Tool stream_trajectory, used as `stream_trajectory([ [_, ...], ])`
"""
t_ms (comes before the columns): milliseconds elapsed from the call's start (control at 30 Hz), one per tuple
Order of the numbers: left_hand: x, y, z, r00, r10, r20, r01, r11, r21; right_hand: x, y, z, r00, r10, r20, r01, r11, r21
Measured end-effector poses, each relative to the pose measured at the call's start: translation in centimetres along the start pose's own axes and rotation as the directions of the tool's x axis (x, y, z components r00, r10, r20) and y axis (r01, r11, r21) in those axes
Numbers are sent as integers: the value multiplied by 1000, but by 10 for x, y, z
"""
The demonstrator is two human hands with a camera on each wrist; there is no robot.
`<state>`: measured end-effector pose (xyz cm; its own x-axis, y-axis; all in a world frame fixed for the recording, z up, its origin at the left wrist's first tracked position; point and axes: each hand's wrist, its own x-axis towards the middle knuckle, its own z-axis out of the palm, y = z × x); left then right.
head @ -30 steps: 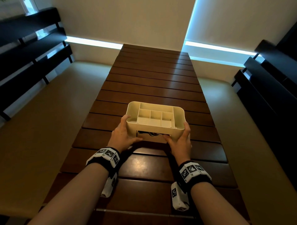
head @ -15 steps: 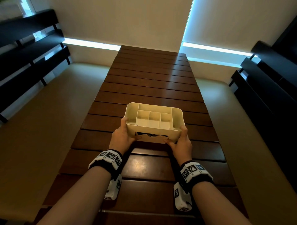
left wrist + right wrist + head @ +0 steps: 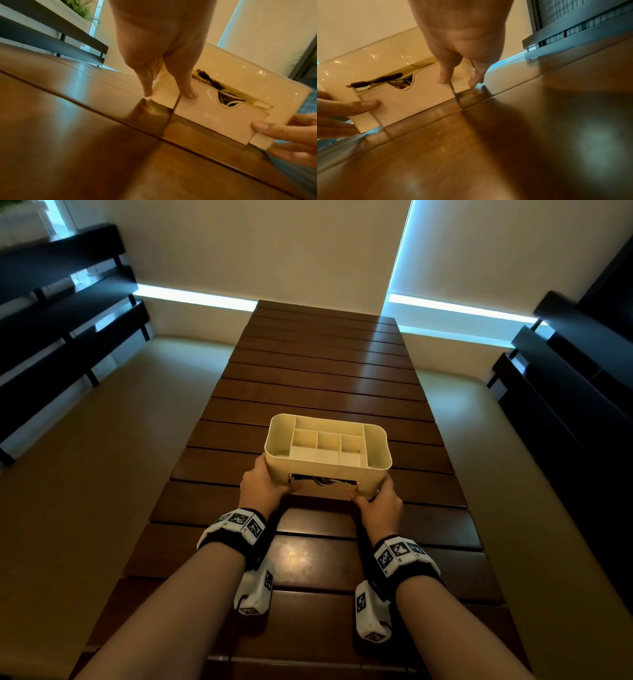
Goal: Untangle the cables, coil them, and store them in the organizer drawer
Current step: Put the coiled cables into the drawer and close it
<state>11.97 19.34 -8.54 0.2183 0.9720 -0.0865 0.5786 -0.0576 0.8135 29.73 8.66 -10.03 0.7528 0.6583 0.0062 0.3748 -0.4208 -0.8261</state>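
A cream organizer (image 3: 376,470) with empty top compartments stands on the slatted wooden table (image 3: 325,364). Its front drawer (image 3: 323,491) is almost fully in. White cables (image 3: 228,100) and a dark strap (image 3: 211,81) show through the drawer's notch, and again in the right wrist view as cables (image 3: 399,84). My left hand (image 3: 263,484) holds the organizer's left front corner, thumb on the drawer front (image 3: 214,116) and fingers on the side wall. My right hand (image 3: 380,501) holds the right corner the same way, thumb on the drawer front (image 3: 412,97).
The long table runs away from me toward a pale wall. Dark slatted benches stand on the left (image 3: 61,313) and right (image 3: 565,378), with tan floor between them and the table.
The drawer front has slid a little further into the organizer under both thumbs. Both hands stay at the front corners.
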Motion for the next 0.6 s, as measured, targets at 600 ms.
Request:
stream_trajectory([
  [600, -6, -7, 8, 997, 31, -78, -24, 996, 81, -1, -14, -1, 996, 83, 22, -83, 996, 13],
])
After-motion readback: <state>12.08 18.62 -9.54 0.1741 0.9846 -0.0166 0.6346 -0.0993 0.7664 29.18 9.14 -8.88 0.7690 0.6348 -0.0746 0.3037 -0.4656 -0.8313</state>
